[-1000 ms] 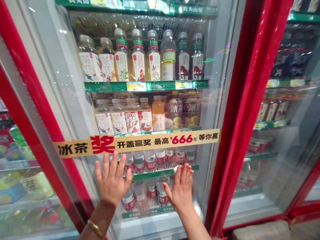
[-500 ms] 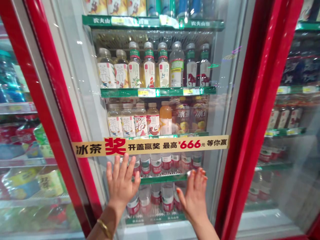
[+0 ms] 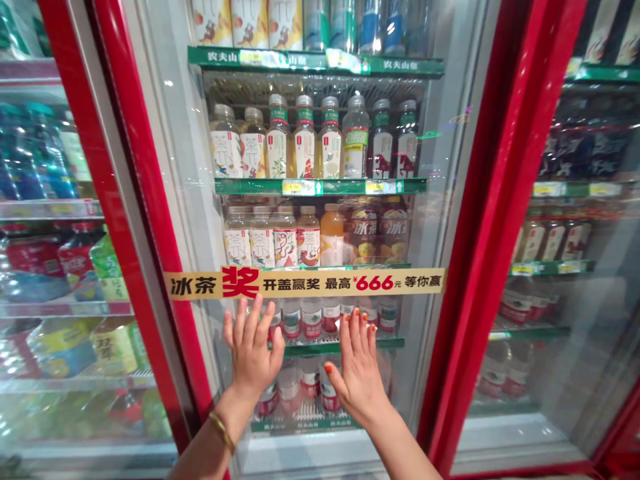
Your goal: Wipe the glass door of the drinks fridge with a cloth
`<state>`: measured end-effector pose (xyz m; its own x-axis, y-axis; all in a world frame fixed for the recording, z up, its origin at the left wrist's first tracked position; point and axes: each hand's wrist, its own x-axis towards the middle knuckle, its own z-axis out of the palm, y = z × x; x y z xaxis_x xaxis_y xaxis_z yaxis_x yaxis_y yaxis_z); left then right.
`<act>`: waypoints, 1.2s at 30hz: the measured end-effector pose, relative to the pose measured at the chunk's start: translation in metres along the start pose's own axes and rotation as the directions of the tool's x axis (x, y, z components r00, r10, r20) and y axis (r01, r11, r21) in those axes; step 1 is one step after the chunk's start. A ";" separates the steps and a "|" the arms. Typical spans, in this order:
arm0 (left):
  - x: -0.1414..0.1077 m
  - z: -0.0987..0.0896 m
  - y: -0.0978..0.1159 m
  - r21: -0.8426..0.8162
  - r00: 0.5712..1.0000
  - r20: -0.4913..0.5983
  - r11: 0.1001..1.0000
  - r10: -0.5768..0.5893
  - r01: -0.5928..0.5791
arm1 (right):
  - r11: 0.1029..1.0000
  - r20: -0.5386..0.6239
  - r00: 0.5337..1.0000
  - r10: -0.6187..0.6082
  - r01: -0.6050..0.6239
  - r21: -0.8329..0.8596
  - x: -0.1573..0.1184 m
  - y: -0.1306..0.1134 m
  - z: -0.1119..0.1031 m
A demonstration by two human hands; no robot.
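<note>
My left hand (image 3: 256, 357) is raised, palm toward the glass door (image 3: 320, 460) of a drinks fridge, fingers spread just under a beige banner (image 3: 333, 285) with printed characters. It holds nothing. To its right, my right hand (image 3: 361, 373) lies flat with its fingers stretched out, fingertips orange at the nails. Small white edges of something show beside these fingertips; what it is I cannot make out. Whether either palm touches the glass is hard to tell. Behind the hands stand water bottles (image 3: 312, 320) with red labels, partly hidden.
Red door frames (image 3: 493, 220) border the glass on both sides. Tea bottles (image 3: 305, 143) and a juice bottle (image 3: 332, 233) line the green-edged shelves (image 3: 345, 187) inside. Neighbouring fridges hold more drinks, such as blue bottles (image 3: 47, 157) at left.
My right hand has slid left across the door, closer to my left hand. Against the banner, my left hand is almost where it was. The view has shifted slightly.
</note>
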<state>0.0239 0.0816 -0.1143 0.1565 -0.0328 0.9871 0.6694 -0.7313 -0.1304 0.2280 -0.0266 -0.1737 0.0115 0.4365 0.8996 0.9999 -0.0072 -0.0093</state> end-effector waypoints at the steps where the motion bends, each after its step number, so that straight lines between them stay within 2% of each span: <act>1: -0.002 0.002 0.012 -0.040 1.000 0.005 0.999 0.017 -0.017 | 0.999 0.009 1.000 0.013 -0.014 0.050 0.000 0.001 0.000; 3: -0.007 0.008 0.041 -0.144 0.985 0.071 0.978 0.160 -0.149 | 0.986 -0.003 1.000 0.002 -0.002 0.164 0.005 0.001 -0.002; 5: -0.013 0.016 0.069 -0.214 0.928 0.173 0.933 0.329 -0.291 | 0.959 -0.039 0.999 -0.010 0.021 0.282 0.013 0.002 -0.008; 6: -0.016 0.019 0.080 -0.219 0.903 0.218 0.920 0.370 -0.324 | 0.945 -0.057 0.998 -0.008 0.026 0.326 0.016 0.004 -0.013; 8: -0.022 0.020 0.089 -0.182 0.889 0.278 0.929 0.364 -0.323 | 0.937 -0.102 0.995 0.011 0.026 0.348 0.022 0.013 -0.026; 10: -0.028 0.013 0.078 -0.140 0.898 0.288 0.942 0.333 -0.304 | 0.960 -0.149 0.989 0.015 0.027 0.278 0.025 0.029 -0.040; 12: -0.031 0.001 0.051 -0.080 0.926 0.267 0.964 0.265 -0.253 | 0.990 -0.202 0.979 0.013 0.016 0.142 0.028 0.052 -0.049; 14: -0.025 -0.011 0.019 -0.031 0.972 0.201 0.992 0.125 -0.121 | 1.000 -0.246 0.969 0.011 -0.014 -0.014 0.031 0.075 -0.050; 16: -0.010 -0.017 -0.005 -0.043 0.995 0.092 0.998 -0.045 0.049 | 0.990 -0.251 0.968 -0.011 -0.024 -0.137 0.032 0.091 -0.044; 18: 0.009 -0.014 -0.011 -0.075 0.983 -0.026 0.981 -0.182 0.180 | 0.978 -0.238 0.970 -0.048 -0.002 -0.207 0.032 0.100 -0.033; 20: 0.018 -0.005 -0.003 -0.067 0.965 -0.102 0.970 -0.241 0.235 | 0.973 -0.255 0.964 -0.076 0.016 -0.229 0.030 0.102 -0.023; 22: 0.010 0.004 0.008 -0.040 0.976 -0.086 0.980 -0.199 0.197 | 0.978 -0.298 0.951 -0.076 0.012 -0.210 0.029 0.103 -0.018; 24: -0.009 0.006 0.010 -0.014 0.994 0.005 0.994 -0.108 0.108 | 0.983 -0.326 0.942 -0.079 0.019 -0.184 0.028 0.103 -0.016; 25: -0.018 0.003 0.007 0.005 0.996 0.039 0.996 -0.086 0.086 | 0.984 -0.332 0.939 -0.087 0.028 -0.178 0.027 0.103 -0.016; 27: -0.022 -0.007 -0.008 0.044 0.992 0.046 0.992 -0.119 0.117 | 0.983 -0.333 0.937 -0.103 0.044 -0.180 0.027 0.103 -0.016; 28: -0.014 -0.012 -0.018 0.044 0.987 0.022 0.987 -0.157 0.156 | 0.982 -0.333 0.937 -0.108 0.048 -0.183 0.027 0.103 -0.017; 30: 0.016 -0.017 -0.032 0.006 0.974 -0.020 0.975 -0.224 0.224 | 0.983 -0.342 0.934 -0.100 0.041 -0.178 0.027 0.103 -0.018; 32: 0.050 -0.015 -0.035 0.001 0.969 -0.023 0.970 -0.245 0.245 | 0.988 -0.351 0.933 -0.076 0.023 -0.154 0.028 0.102 -0.018; 34: 0.070 -0.009 -0.028 0.053 0.981 0.014 0.980 -0.195 0.194 | 0.990 -0.353 0.933 -0.072 0.024 -0.139 0.029 0.100 -0.019; 36: 0.067 -0.005 -0.018 0.081 0.993 0.119 0.997 -0.024 0.014 | 0.987 -0.351 0.931 -0.101 0.050 -0.150 0.031 0.099 -0.021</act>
<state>0.0189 0.0893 -0.0455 0.2258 0.0656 0.9720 0.7279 -0.6744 -0.1236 0.3268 -0.0324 -0.1373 -0.0910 0.0908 0.9917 0.9875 -0.1203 0.1017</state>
